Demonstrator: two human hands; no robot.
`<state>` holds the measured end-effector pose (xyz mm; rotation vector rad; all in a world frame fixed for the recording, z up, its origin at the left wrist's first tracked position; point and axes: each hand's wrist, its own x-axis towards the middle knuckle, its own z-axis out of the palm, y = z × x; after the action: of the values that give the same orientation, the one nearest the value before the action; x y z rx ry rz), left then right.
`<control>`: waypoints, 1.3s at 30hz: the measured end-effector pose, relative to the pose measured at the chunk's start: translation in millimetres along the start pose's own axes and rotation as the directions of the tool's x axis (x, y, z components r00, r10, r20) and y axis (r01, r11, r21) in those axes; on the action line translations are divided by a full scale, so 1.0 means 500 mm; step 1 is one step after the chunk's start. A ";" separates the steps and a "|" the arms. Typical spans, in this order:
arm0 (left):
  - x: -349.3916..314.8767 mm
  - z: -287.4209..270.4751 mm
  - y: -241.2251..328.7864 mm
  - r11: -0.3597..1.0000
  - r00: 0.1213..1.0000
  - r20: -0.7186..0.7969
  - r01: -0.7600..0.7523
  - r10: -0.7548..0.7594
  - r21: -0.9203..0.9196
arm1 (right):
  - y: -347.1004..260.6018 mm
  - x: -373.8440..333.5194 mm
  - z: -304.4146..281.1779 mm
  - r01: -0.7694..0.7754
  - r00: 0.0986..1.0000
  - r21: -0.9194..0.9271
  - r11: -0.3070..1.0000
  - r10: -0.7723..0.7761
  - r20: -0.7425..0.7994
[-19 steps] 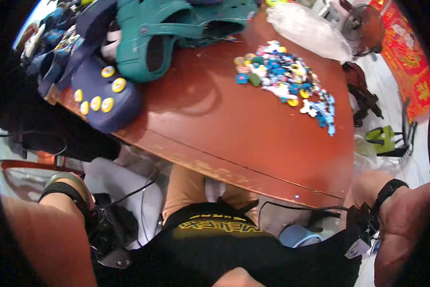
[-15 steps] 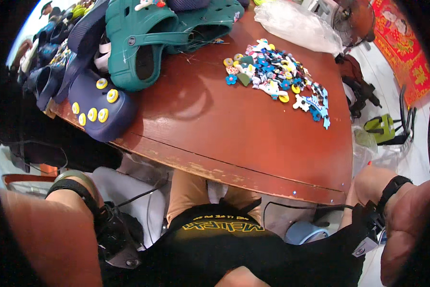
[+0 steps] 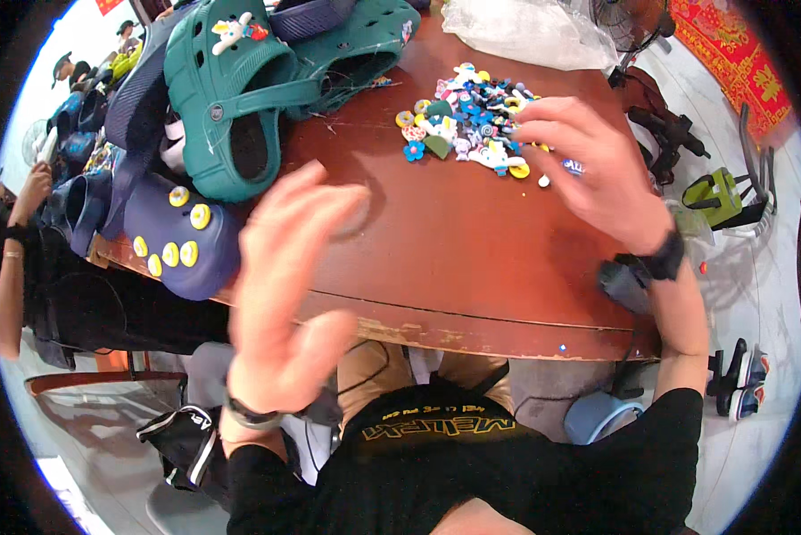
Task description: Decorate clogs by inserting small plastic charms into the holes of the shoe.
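Note:
My left hand (image 3: 280,303) is raised over the near edge of the table, its fingers stretched and thumb apart, blurred by motion; it holds nothing. Just left of it lies a navy clog (image 3: 186,251) with several yellow-and-white ring charms stuck in its toe. My right hand (image 3: 588,169) is at the right part of a pile of small colourful shoe charms (image 3: 476,120), fingers spread and slightly bent. It hides some charms; a blue-and-white one shows near its thumb. Beyond my left hand, a green clog (image 3: 231,98) carries a white rabbit-like charm and leans by a second green clog.
A reddish-brown table (image 3: 418,259) with a worn front edge bears everything. A clear plastic bag (image 3: 530,36) lies at the far edge, near a fan (image 3: 628,18). More clogs are heaped at the far left, where another person's arm (image 3: 12,267) shows. A blue bucket (image 3: 597,417) stands below.
Both my hands have come up over the table from low at the sides. My right hand has reached the charms' right side. Another person's arm has appeared at the left.

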<state>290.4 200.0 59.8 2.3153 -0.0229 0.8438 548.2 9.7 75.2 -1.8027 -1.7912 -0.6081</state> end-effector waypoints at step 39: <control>-0.036 0.123 -0.083 0.942 0.976 0.192 0.030 -0.100 0.335 | -0.038 -0.002 0.186 -0.349 0.883 0.576 0.739 0.055 0.466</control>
<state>320.4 192.1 -9.8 2.6965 0.1137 0.6053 524.9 68.9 4.5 -1.6494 -1.7094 0.5061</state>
